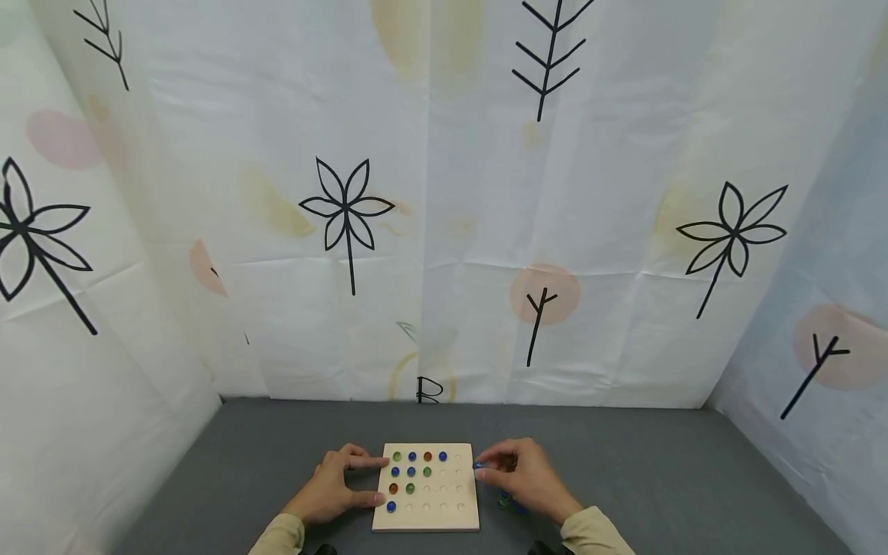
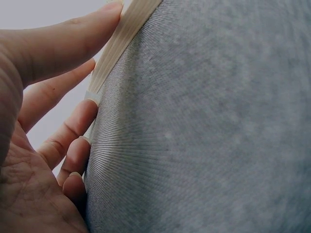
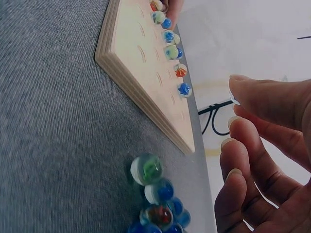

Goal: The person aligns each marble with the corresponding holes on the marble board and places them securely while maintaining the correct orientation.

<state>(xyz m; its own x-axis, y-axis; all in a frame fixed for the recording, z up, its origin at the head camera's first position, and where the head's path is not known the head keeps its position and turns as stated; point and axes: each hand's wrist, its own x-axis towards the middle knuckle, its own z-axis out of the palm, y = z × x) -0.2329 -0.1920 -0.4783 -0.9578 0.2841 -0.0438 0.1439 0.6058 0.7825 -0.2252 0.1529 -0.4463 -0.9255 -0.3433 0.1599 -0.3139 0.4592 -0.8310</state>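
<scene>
A light wooden board (image 1: pixel 433 522) with rows of round hollows lies on the grey cloth. Several glass marbles, such as a blue marble (image 1: pixel 391 506) and an orange marble (image 1: pixel 393 489), sit in its hollows on the left and far side. My left hand (image 1: pixel 326 486) rests at the board's left edge, thumb and forefinger spread apart and touching it. At the right edge, beside the far rows, my right hand (image 1: pixel 523 470) pinches a blue marble (image 1: pixel 478 465) between thumb and forefinger. In the right wrist view, the fingers mostly hide that marble.
Loose marbles (image 3: pixel 159 191), green, blue and reddish, lie in a cluster on the grey cloth (image 1: pixel 624 470) right of the board, partly under my right hand in the head view. A patterned white curtain (image 1: pixel 472 231) stands behind and along both sides.
</scene>
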